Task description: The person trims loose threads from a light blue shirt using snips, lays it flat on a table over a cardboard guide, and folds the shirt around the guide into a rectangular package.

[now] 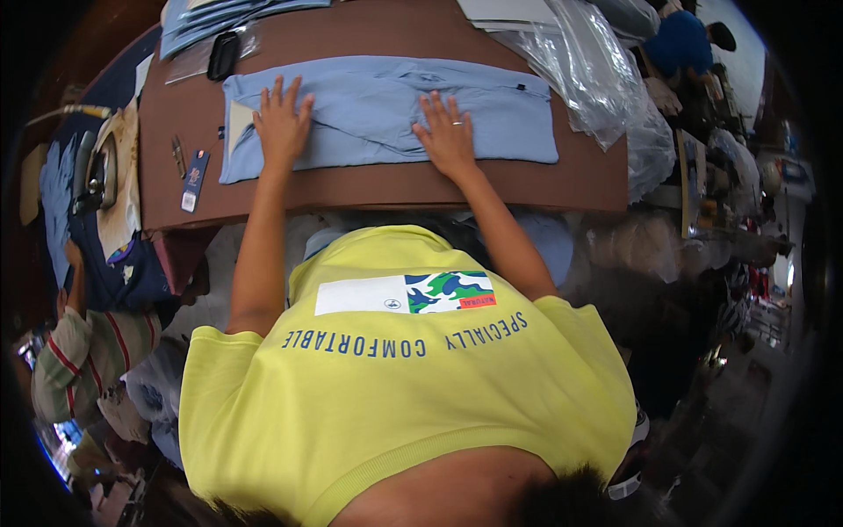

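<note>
A light blue folded garment (360, 114) lies lengthwise across the brown table, with creases along its middle. My left hand (282, 123) rests flat on its left part, fingers spread. Further right, my right hand (446, 136) presses flat on the cloth with the fingers apart and a ring on one of them. A cream-coloured piece (239, 121) shows at the garment's left end. Near that end lie a dark blue hang tag (195, 180) and a small pair of thread snips (178, 156).
Clear plastic bags (584, 75) are heaped at the table's right corner. At the back left are a black tray-like object (224, 55) and folded blue garments (211, 19). An iron (105, 171) stands on the left, near another person's arm (75, 277).
</note>
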A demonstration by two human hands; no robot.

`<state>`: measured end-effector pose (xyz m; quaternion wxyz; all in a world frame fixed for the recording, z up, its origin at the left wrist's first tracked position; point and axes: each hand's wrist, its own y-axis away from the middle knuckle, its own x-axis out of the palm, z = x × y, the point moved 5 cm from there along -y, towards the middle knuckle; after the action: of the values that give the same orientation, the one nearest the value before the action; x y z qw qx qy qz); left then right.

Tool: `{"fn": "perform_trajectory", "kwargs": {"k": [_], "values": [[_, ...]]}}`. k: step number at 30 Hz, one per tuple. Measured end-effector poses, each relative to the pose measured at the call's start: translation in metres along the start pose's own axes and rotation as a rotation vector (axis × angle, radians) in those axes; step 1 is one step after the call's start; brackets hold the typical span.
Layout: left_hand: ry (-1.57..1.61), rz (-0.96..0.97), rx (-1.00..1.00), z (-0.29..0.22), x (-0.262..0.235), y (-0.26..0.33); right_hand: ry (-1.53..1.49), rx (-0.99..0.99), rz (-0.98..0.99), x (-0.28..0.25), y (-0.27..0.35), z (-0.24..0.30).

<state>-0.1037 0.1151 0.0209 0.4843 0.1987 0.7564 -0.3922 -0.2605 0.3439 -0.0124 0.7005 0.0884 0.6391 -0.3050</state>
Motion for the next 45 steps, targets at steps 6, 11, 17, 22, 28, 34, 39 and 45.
{"fn": "perform_trajectory", "kwargs": {"k": [6, 11, 17, 22, 28, 34, 39, 45], "values": [[-0.029, 0.17, -0.023, -0.005, 0.046, 0.009, -0.037, 0.147, -0.17, -0.033, 0.008, -0.07], [0.006, 0.043, 0.13, -0.074, 0.023, 0.001, 0.052, 0.945, -0.07, -0.064, 0.057, -0.182], [0.003, 0.171, 0.255, -0.121, 0.067, 0.012, -0.277, 0.904, 0.106, -0.032, 0.043, -0.244], [0.067, 0.143, 0.232, -0.131, 0.053, 0.005, -0.395, 0.851, 0.019, -0.021, 0.035, -0.263], [0.273, 0.062, 0.192, -0.166, 0.023, -0.003, -0.815, 0.585, -0.022, -0.058, -0.004, -0.185], [0.323, 0.085, 0.239, -0.209, 0.042, 0.007, -0.89, 0.306, 0.111, -0.072, 0.005, -0.072], [0.178, 0.141, 0.362, -0.245, 0.066, 0.024, -0.487, 0.022, 0.002, -0.059, 0.028, -0.111], [0.056, 0.259, 0.393, -0.243, 0.087, 0.025, -0.31, -0.049, -0.02, -0.058, 0.076, -0.117]]}}
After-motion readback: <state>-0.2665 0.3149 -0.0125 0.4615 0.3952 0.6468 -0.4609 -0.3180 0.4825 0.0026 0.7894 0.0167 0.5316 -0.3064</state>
